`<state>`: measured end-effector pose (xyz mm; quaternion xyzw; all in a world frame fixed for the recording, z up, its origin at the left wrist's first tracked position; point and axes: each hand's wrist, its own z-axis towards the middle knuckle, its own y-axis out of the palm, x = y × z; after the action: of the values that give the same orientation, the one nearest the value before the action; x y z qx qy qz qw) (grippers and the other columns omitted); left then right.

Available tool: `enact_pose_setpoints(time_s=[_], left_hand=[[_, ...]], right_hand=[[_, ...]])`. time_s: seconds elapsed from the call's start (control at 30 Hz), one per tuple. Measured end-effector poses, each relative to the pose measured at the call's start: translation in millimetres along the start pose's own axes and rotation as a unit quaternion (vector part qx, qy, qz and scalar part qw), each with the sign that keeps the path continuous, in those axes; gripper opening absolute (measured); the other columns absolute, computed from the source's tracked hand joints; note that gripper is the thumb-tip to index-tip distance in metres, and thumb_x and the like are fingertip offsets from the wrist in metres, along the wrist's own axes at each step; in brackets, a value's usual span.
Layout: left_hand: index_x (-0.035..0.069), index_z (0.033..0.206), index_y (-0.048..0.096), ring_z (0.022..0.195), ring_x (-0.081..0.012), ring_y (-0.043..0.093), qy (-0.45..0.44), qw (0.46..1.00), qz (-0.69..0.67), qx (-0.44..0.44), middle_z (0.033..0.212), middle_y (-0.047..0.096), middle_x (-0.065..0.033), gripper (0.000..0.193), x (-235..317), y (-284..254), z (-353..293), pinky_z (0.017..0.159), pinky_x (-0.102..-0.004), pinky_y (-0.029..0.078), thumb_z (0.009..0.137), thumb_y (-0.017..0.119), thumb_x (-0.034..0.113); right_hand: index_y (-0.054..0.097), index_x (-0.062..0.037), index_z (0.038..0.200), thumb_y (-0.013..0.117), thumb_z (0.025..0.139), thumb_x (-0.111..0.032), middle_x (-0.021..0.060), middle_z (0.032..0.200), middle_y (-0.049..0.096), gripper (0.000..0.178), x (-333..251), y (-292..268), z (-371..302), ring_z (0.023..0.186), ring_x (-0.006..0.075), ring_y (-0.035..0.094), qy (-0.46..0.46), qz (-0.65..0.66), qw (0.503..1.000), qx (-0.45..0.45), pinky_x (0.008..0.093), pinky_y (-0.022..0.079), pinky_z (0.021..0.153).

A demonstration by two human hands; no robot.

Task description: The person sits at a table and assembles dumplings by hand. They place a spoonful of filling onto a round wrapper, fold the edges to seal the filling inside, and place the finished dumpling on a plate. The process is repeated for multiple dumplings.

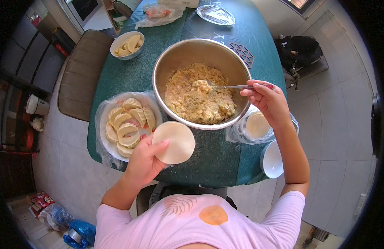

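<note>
My left hand [144,159] is closed on a round dumpling wrapper [175,143], thumb on top, in front of the big steel bowl. In my right hand [268,99] is the handle of a metal spoon [233,87]. Its tip reaches into the steel bowl [159,89] and carries a lump of filling [201,86]. Pale minced filling [187,101] covers the bottom of that bowl. Folded dumplings [128,129] lie on a plastic-covered plate [105,143] beside my left hand. More round wrappers [257,125] rest in a plastic bag below my right hand.
A white bowl of yellowish folded pieces [129,45] stands at the far left of the green-covered table [216,159]. At the right edge sits a small white bowl [272,160]. Behind the steel bowl are a trivet [242,54] and a plastic-wrapped plate [215,15].
</note>
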<state>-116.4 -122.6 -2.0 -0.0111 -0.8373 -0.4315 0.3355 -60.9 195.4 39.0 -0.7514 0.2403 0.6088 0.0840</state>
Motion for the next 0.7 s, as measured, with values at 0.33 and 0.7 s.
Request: enact_pose_setpoints(time_s=[0.33,0.7], left_hand=[[-0.003,0.135,0.032,0.128,-0.0326,0.039,0.012,0.974,-0.226,-0.009,0.137,0.041,-0.0208,0.042,11,51,64,0.111,-0.0471,0.028,0.098,0.032,0.015],[-0.004,0.136,0.03,0.129,-0.0321,0.038,0.029,0.968,-0.24,-0.07,0.137,0.04,-0.0209,0.044,3,64,75,0.111,-0.0476,0.027,0.099,0.025,0.019]], right_hand=[[0.057,0.0098,0.107,0.047,0.093,-0.005,0.0225,0.093,0.067,0.023,-23,-16,-24,0.084,0.0236,0.068,-0.029,0.153,0.985,-0.08,0.0256,0.055,0.072],[0.061,0.0021,0.107,0.049,0.092,-0.003,0.0158,0.095,0.067,0.02,-13,9,-70,0.087,0.0211,0.066,-0.29,-0.205,0.927,-0.119,0.0277,0.051,0.07]])
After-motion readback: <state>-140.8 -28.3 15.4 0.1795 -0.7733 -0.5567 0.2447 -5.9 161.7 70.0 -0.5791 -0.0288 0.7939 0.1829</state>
